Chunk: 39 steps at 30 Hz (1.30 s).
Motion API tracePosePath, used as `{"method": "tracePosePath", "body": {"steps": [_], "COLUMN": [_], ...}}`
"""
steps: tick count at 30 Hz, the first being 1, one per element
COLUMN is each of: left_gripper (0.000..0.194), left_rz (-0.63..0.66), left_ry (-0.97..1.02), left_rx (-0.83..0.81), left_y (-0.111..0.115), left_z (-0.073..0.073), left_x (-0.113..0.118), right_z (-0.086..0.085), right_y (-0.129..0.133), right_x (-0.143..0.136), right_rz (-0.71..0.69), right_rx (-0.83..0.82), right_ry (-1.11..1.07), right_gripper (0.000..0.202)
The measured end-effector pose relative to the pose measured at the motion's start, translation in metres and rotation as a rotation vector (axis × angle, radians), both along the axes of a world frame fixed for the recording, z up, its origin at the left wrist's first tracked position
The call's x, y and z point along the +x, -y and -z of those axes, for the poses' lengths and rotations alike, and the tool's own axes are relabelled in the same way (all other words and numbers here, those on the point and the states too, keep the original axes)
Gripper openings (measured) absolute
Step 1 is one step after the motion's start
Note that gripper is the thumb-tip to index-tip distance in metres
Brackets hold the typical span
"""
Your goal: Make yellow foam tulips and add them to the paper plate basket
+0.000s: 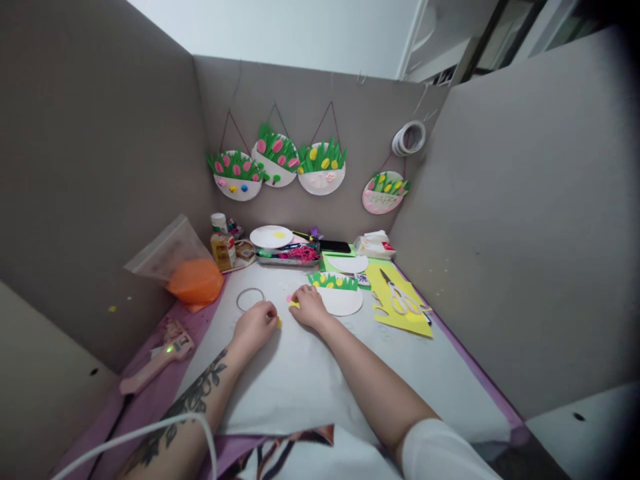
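Note:
My left hand [256, 325] is closed, thumb and fingers pinching a small yellow paper piece [279, 323] that peeks out at its right side. Close by, my right hand [309, 307] has its fingers curled down on another yellow paper piece [295, 304], with a small pink spot [289, 299] beside it. Just right of that hand lies a white paper-plate craft [343, 301] with green paper grass and yellow ovals along its top. A thin dark ring [250, 299] rests behind my left hand. My fingertips are partly hidden.
White scissors [401, 298] lie on yellow paper [393, 320] at right. A pink glue gun [157, 363] with a green light and a bag of orange material [196, 280] are at left. Behind stand a supply tray [290, 261], bottles and tissues [375, 245]; finished plates [323, 181] hang on the partition.

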<state>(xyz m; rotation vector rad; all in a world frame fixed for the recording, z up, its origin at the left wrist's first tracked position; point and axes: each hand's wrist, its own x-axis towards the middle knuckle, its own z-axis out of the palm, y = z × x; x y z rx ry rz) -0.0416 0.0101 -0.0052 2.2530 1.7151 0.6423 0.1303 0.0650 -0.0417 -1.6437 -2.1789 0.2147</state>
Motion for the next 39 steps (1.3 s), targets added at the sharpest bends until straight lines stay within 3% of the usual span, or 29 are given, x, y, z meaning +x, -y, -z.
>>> {"method": "tracePosePath", "body": {"steps": [5, 9, 12, 17, 23, 27, 31, 33, 39], "left_gripper": [0.008, 0.012, 0.015, 0.016, 0.016, 0.018, 0.02, 0.021, 0.029], "left_rz": [0.0, -0.006, 0.011, 0.019, -0.002, -0.007, 0.026, 0.04, 0.058], "left_ry": [0.08, 0.265, 0.331, 0.249, 0.191, 0.207, 0.308, 0.386, 0.616], "left_rx": [0.028, -0.063, -0.099, -0.004, 0.023, 0.018, -0.021, -0.045, -0.103], "left_y": [-0.003, -0.007, -0.009, -0.007, -0.005, -0.004, -0.006, -0.008, -0.009], "left_z": [0.003, 0.007, 0.008, 0.007, 0.003, 0.002, 0.005, 0.007, 0.007], "left_x": [-0.002, 0.0, 0.002, 0.001, 0.001, 0.001, 0.0, 0.001, 0.005], "right_z": [0.0, -0.005, -0.008, -0.005, -0.004, -0.003, -0.008, -0.014, -0.029], "right_y": [0.0, 0.006, 0.013, 0.016, 0.011, 0.01, 0.016, 0.022, 0.04], "right_x": [0.005, 0.01, 0.01, 0.001, -0.001, 0.002, 0.001, -0.001, -0.009], "right_rz": [-0.002, 0.033, 0.034, -0.054, -0.046, -0.056, -0.074, -0.079, -0.075], "right_rx": [0.039, -0.079, -0.048, -0.023, -0.046, -0.061, -0.227, -0.235, -0.233], "right_ry": [-0.274, -0.532, -0.449, -0.091, -0.098, -0.326, -0.822, -1.008, -1.176], "right_gripper": [0.006, 0.012, 0.012, 0.025, 0.012, 0.009, 0.004, 0.006, 0.013]}}
